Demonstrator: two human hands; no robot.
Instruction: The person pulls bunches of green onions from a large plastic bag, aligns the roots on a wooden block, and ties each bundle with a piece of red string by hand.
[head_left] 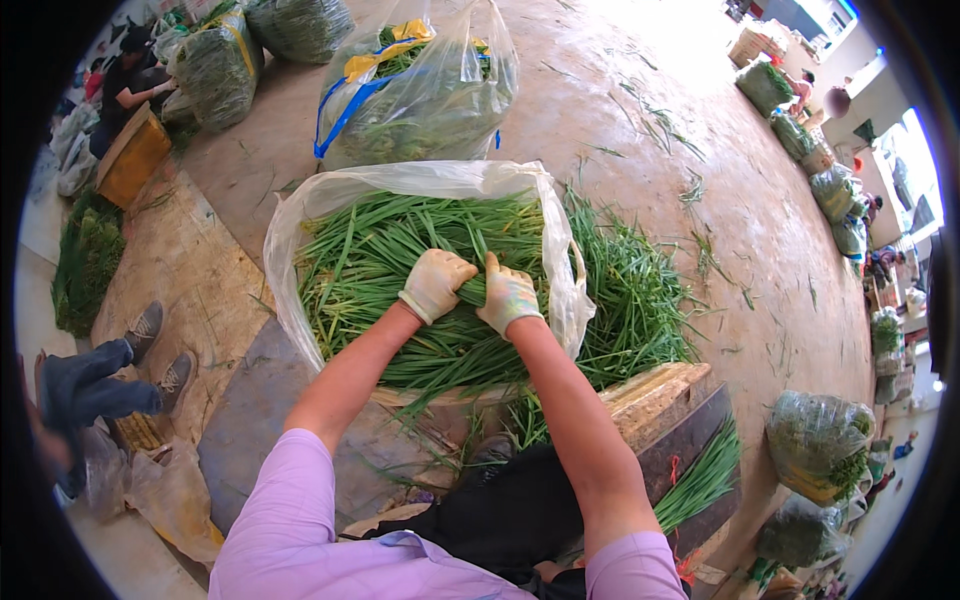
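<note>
Long, thin green stalks, like chives, fill an open clear plastic bag in front of me. My left hand, in a stained white glove, has its fingers curled over stalks in the middle of the pile. Close beside it, my right hand wears the same kind of glove and is closed on stalks too, its thumb pointing away from me. The fingertips of both hands are partly hidden among the greens. More loose stalks lie against the bag's right side.
Behind the bag stands another clear bag with blue and yellow strips. A tied green bundle rests by a wooden board at my right. Someone's shoes show at left. Packed sacks line the right side.
</note>
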